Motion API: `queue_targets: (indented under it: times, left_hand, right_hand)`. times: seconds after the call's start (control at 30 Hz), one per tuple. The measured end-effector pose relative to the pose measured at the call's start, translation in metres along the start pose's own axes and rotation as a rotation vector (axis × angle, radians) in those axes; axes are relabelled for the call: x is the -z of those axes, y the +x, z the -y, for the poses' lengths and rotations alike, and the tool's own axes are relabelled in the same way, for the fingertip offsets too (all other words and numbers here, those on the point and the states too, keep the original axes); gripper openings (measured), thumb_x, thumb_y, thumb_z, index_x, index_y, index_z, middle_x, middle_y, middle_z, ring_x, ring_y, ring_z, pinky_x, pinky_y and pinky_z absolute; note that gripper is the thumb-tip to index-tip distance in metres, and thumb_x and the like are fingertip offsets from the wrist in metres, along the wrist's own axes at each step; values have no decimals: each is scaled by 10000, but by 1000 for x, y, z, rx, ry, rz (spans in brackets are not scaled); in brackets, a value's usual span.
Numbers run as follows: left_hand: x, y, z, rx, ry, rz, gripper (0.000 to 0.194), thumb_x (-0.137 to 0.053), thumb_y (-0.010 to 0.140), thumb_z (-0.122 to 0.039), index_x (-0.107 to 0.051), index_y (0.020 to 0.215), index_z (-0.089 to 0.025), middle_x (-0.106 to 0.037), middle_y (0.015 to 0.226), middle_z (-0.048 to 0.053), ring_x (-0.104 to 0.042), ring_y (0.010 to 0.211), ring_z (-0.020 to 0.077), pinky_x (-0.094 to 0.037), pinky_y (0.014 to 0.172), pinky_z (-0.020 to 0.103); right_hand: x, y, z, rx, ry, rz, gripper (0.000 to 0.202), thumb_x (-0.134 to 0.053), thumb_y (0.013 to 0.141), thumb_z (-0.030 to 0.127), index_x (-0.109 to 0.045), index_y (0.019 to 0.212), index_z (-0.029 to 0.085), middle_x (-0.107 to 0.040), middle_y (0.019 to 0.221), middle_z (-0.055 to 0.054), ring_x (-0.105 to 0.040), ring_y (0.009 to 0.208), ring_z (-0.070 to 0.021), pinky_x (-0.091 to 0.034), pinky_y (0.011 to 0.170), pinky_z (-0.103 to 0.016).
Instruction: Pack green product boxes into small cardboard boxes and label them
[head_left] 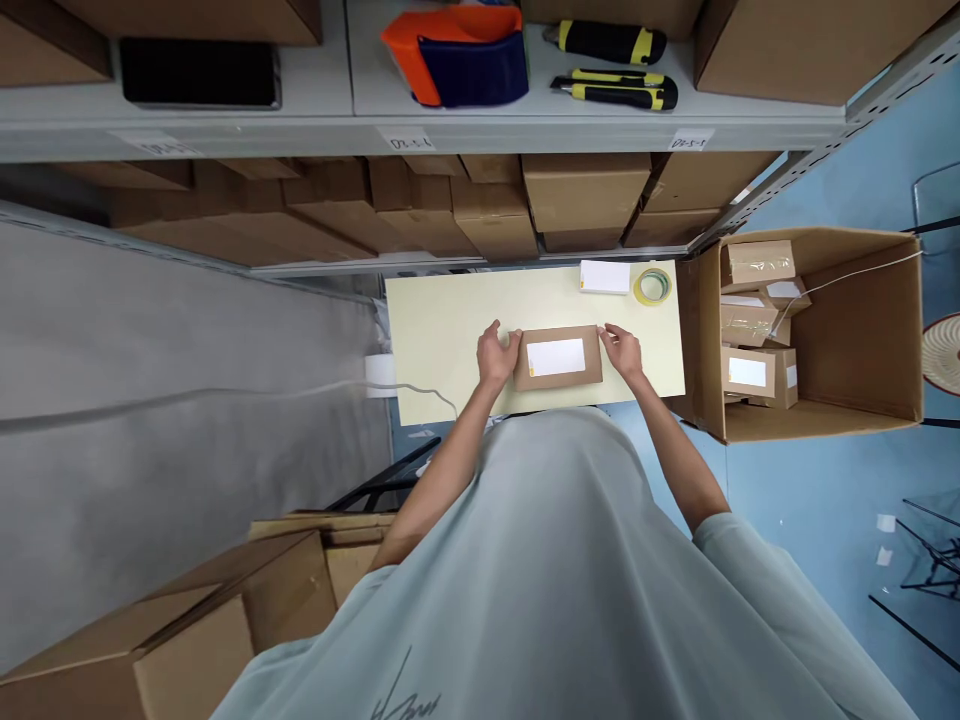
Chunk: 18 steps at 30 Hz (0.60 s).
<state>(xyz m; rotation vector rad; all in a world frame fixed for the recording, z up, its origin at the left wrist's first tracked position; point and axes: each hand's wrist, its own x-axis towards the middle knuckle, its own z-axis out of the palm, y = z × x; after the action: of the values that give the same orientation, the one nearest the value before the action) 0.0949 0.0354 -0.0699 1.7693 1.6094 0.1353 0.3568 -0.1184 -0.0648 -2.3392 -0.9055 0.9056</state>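
A small brown cardboard box (534, 384) with a white label (556, 357) on its top lies near the front edge of the pale yellow table (442, 320). My left hand (498, 357) is at the box's left side, thumb touching its upper left corner and fingers apart from the thumb. At the upper right corner, my right hand (622, 352) touches the box with its fingertips. Behind the box are a stack of white labels (604, 277) and a roll of yellowish tape (653, 286).
A large open carton (855, 340) with several small boxes stands right of the table. The shelf (450, 138) behind carries boxes, utility knives (611, 42), an orange and blue tape dispenser (472, 65) and a black phone (200, 74). More cartons (195, 660) stand at lower left.
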Motion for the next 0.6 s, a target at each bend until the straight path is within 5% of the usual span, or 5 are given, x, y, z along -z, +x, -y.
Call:
queue_targets:
  times: [0.23,0.6]
  left_hand:
    - [-19,27,-45,-320,34,-29,633,-611,1106,-458,-572,1656,-146,-625,1685,200,-514,1649,355,-403,1395,557]
    - [-92,84,-165,-666,250,319,652,-666,1053,-190,-540,1690,-132,-466,1815,167,-362,1747,288,-323,1453,461]
  right_hand:
    - [39,36,-18,208,-165,-95,420,-560,1155,386,-810,1393,147,-794,1458,-187,-734,1345,-353,-561,1204,-517]
    - [62,149,-9,467,-619,130,272,-593,1099,167,-848,1172,227,-764,1523,-127,-490,1657,-364,-405,1355,-598]
